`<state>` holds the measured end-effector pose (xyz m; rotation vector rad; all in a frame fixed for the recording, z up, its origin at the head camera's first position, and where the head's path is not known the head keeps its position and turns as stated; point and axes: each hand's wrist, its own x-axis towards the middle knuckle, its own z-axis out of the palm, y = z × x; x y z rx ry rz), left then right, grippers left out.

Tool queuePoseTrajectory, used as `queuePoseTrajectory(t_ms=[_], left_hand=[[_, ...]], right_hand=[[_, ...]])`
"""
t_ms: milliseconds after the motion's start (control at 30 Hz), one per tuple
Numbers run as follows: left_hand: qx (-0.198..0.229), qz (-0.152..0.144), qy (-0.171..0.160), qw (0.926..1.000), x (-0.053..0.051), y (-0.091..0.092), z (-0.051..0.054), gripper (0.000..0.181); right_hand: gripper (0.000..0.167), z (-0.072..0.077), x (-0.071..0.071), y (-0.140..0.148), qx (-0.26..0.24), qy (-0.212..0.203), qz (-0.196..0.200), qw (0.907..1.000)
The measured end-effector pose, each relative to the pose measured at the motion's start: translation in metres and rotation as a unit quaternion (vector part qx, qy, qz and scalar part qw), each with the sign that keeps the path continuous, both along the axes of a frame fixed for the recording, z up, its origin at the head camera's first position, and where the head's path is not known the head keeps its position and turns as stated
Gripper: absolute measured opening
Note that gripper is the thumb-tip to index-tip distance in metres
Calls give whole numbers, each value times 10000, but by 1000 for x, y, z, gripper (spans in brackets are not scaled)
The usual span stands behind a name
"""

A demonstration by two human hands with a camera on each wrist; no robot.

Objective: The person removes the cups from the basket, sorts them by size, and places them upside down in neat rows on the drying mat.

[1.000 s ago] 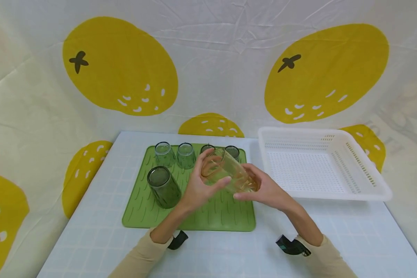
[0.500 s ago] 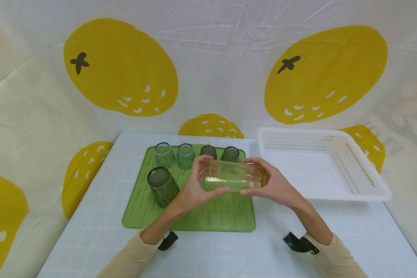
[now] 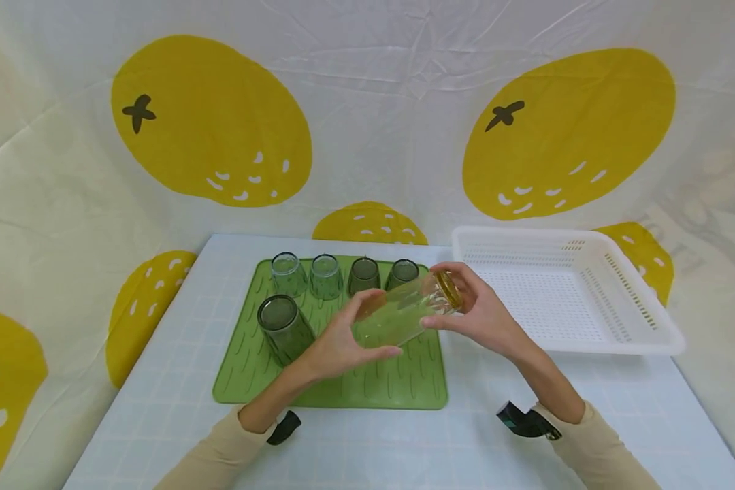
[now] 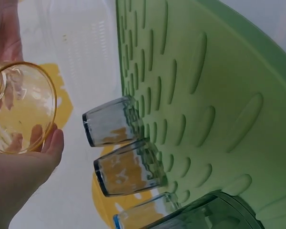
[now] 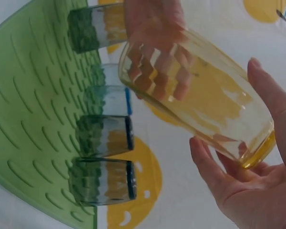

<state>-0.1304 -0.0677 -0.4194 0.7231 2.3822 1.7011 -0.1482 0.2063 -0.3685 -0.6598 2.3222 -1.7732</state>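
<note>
Over the green drying mat point(image 3: 367, 388), a tall yellow-tinted glass point(image 3: 395, 316) is held tilted between both hands. My left hand point(image 3: 337, 344) grips it around the rim end, which points down and left. At the thick base, raised to the upper right, my right hand point(image 3: 474, 306) holds it with fingers behind and thumb in front. Through the left wrist view the round rim of the glass point(image 4: 56, 100) faces the camera. Left of the hands, a tall dark grey glass point(image 3: 286, 330) stands upside down on the mat.
Along the mat's back edge stand two pale bluish glasses, one far left point(image 3: 288, 275), and two short grey glasses, the nearer to centre point(image 3: 364, 275). A white perforated basket point(image 3: 588, 346) sits at the right. A fruit-print curtain point(image 3: 386, 122) hangs behind the table.
The yellow glass has turned from base-down-right, through level, to base-up-right. My left hand has shifted slightly left and down; my right hand has moved right, then risen with the base.
</note>
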Motion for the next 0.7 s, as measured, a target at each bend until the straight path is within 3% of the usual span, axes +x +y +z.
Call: queuePoseTrajectory(t_ms=[167, 400, 700], left_hand=[[-241, -122, -131, 9995, -3, 1, -2, 93], [-592, -348, -135, 9976, -5, 3, -4, 98], [-1040, -134, 80, 9945, -6, 2, -2, 84]], right_hand=[[73, 3, -2, -4, 103, 131, -120, 9998], [77, 5, -5, -11, 166, 475, 95, 9987], [81, 5, -7, -21, 489, 716, 184, 9961]])
